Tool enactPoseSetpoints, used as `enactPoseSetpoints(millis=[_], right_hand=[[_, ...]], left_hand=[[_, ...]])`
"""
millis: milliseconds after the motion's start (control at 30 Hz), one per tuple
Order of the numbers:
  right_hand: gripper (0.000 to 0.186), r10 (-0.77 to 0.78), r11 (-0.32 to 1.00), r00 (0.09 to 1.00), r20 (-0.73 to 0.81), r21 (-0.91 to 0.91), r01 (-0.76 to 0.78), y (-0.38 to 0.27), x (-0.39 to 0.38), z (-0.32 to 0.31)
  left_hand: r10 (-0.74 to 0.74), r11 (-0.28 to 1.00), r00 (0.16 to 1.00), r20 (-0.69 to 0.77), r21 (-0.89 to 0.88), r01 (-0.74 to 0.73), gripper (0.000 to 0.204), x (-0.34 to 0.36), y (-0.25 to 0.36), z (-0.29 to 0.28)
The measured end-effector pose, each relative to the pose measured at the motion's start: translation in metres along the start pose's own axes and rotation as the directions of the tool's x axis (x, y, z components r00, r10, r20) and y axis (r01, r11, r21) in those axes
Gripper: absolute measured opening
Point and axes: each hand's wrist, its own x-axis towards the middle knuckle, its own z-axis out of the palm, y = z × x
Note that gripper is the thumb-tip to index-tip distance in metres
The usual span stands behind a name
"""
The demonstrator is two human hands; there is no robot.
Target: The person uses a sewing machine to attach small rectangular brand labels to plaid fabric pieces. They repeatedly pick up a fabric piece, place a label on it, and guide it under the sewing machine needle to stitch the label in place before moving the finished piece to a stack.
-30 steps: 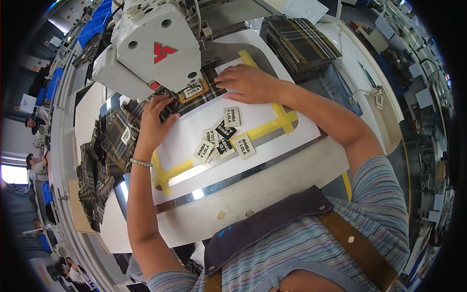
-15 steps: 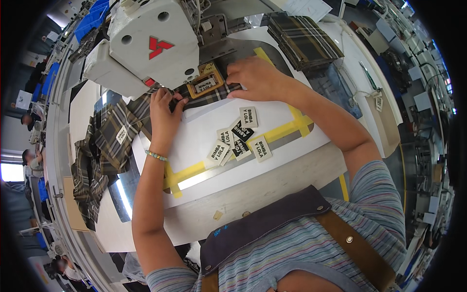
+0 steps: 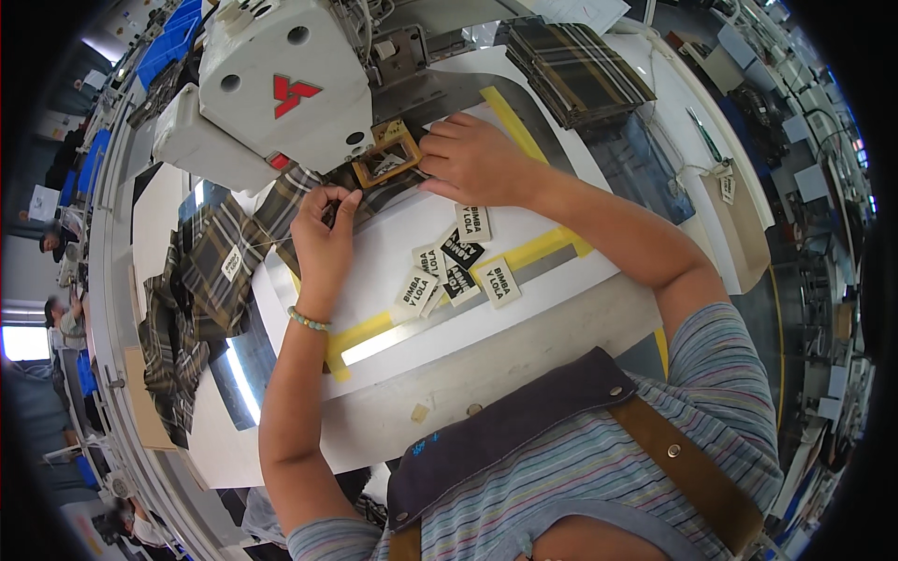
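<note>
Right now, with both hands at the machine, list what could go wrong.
1. The right hand rests beside the orange frame under the sewing machine; fingers could be caught.
2. The left hand pinches the plaid fabric; a tug might skew it.
3. The loose labels could be swept aside.

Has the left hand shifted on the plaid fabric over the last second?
Yes. The left hand has moved up toward the sewing machine head, pinching the plaid fabric beside the brown clamp frame.

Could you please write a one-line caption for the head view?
Both hands, left hand and right hand, hold plaid fabric under a sewing machine.
</note>
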Motion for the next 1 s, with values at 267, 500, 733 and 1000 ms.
enactPoseSetpoints(millis=[267,500,733,1000], right_hand=[[0.017,-0.083,0.996,0.993,-0.087,-0.035,0.080,0.000,0.002,-0.005],[0.009,-0.292,0.941,0.955,-0.049,0.162,0.296,-0.030,0.005,-0.013],[0.013,-0.074,0.965,0.991,-0.113,0.243,0.099,-0.016,0.017,-0.058],[0.017,0.003,0.956,0.977,0.215,0.285,-0.065,-0.004,-0.004,-0.080]], left_hand=[[0.008,0.999,0.994,0.105,-0.035,-0.004,0.018,-0.009,0.004,-0.005],[0.382,0.798,0.887,0.259,0.392,-0.458,0.016,-0.017,0.024,-0.047],[0.328,0.471,0.901,0.285,0.777,-0.418,0.019,-0.052,-0.039,-0.145],[0.236,0.798,0.969,-0.074,0.584,-0.149,0.047,-0.061,-0.009,-0.148]])
